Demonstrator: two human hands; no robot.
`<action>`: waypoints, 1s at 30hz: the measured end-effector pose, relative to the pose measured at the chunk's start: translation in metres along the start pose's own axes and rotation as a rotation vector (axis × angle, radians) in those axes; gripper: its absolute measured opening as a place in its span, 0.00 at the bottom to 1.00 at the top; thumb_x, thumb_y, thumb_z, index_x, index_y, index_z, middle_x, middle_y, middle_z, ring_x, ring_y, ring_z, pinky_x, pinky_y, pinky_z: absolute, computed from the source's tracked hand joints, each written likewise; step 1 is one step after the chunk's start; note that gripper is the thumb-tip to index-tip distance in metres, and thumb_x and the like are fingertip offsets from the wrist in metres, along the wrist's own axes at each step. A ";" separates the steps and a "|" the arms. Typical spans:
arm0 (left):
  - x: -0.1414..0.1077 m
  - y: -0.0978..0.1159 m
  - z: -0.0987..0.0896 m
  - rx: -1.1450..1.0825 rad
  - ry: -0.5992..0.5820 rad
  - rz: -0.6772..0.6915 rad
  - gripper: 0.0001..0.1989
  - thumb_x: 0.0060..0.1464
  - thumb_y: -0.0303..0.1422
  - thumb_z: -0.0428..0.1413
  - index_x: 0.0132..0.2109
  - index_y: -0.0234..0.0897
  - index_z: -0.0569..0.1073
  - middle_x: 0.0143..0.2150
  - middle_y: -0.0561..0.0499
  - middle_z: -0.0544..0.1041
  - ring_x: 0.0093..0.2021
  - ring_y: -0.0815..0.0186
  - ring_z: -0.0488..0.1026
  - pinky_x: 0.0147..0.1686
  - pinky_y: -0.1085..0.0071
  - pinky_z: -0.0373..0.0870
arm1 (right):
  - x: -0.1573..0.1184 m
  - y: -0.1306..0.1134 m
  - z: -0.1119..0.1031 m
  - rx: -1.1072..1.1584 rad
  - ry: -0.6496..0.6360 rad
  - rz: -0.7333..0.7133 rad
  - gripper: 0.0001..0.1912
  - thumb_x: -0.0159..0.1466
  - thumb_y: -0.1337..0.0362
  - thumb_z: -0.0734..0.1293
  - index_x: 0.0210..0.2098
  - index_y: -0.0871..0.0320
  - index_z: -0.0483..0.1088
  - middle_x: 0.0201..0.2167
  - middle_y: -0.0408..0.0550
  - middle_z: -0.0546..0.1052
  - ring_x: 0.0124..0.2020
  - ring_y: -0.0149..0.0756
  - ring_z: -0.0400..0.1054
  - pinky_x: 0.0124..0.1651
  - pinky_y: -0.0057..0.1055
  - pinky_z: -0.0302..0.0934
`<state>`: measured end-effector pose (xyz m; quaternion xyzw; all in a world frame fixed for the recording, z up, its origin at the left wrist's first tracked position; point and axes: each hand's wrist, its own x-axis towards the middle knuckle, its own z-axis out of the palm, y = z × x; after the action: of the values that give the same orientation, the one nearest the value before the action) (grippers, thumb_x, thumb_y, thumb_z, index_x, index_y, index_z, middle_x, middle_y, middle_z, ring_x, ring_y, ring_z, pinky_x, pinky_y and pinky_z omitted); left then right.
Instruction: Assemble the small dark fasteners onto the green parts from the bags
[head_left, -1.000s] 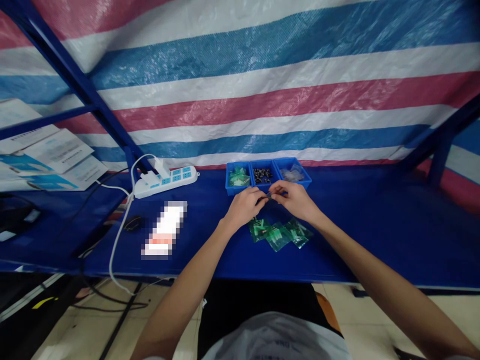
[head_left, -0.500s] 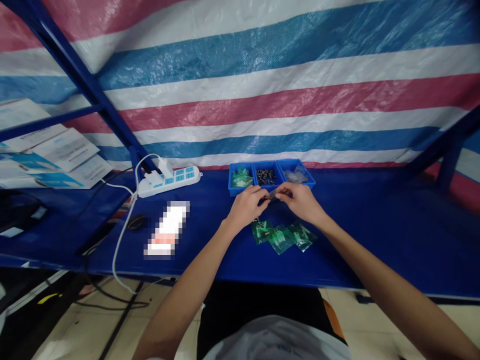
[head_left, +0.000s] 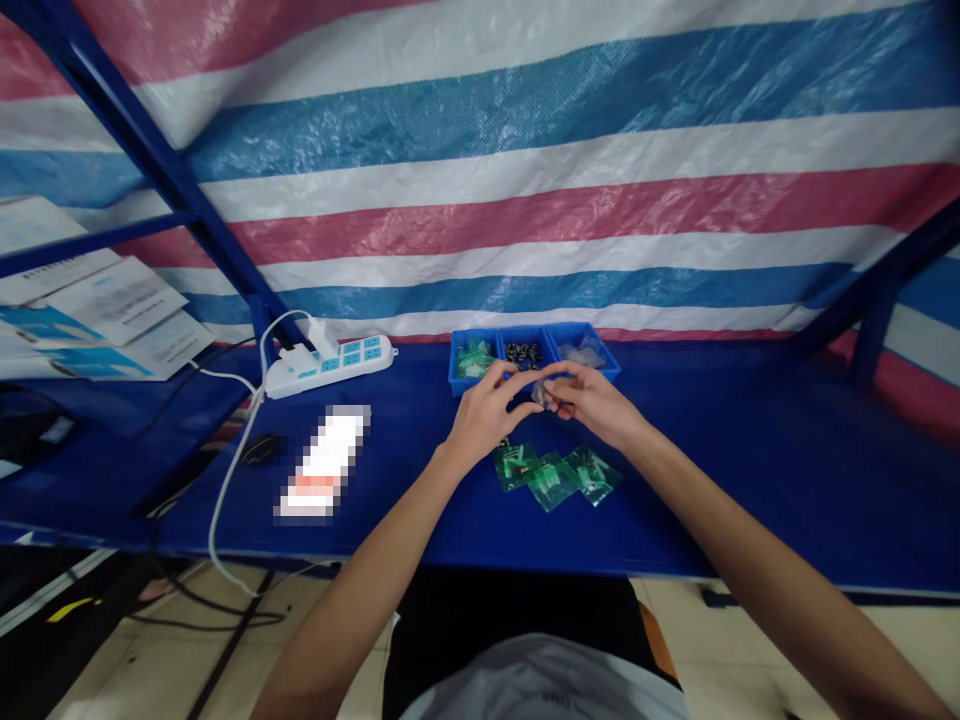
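Observation:
A small, clear plastic bag (head_left: pixel 541 396) is between my two hands, above the table just in front of the blue bin. My right hand (head_left: pixel 600 408) pinches it between thumb and fingers. From the other side, my left hand (head_left: pixel 484 410) curves round it, thumb tip at the bag's edge and forefinger arched over the top. What the bag contains, if anything, is too small to tell. Below my hands lie several green-tinted bags (head_left: pixel 553 481) with pale, slim pieces inside. Behind them stands the three-part blue bin (head_left: pixel 609 367), holding green bags, small dark parts (head_left: pixel 523 354) and clear bags (head_left: pixel 583 352).
A white power strip (head_left: pixel 334 366) with plugs and a cable lies to the left. Nearer are a dark, rounded object (head_left: pixel 260 449) and a pixelated bright rectangle (head_left: pixel 324 465). White boxes (head_left: pixel 120 300) are stacked at far left. Blue frame bars and a striped sheet (head_left: pixel 525 210) stand behind.
My left thumb and forefinger have spread wider apart. The clear bag now shows more, bunched by my right fingers. The view has shifted slightly, moving the table things a little left.

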<state>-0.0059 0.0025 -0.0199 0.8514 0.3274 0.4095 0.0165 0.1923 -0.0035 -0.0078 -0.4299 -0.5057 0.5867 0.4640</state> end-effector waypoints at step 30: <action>0.003 0.000 0.000 -0.158 -0.038 -0.089 0.15 0.56 0.42 0.64 0.46 0.39 0.76 0.49 0.48 0.70 0.37 0.69 0.72 0.39 0.68 0.75 | -0.005 0.003 0.013 -0.078 0.121 -0.168 0.17 0.58 0.51 0.72 0.23 0.58 0.72 0.35 0.50 0.78 0.34 0.34 0.69 0.28 0.27 0.60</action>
<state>-0.0046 0.0037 -0.0181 0.8396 0.3311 0.4168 0.1081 0.1801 -0.0108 -0.0091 -0.4382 -0.5336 0.4986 0.5242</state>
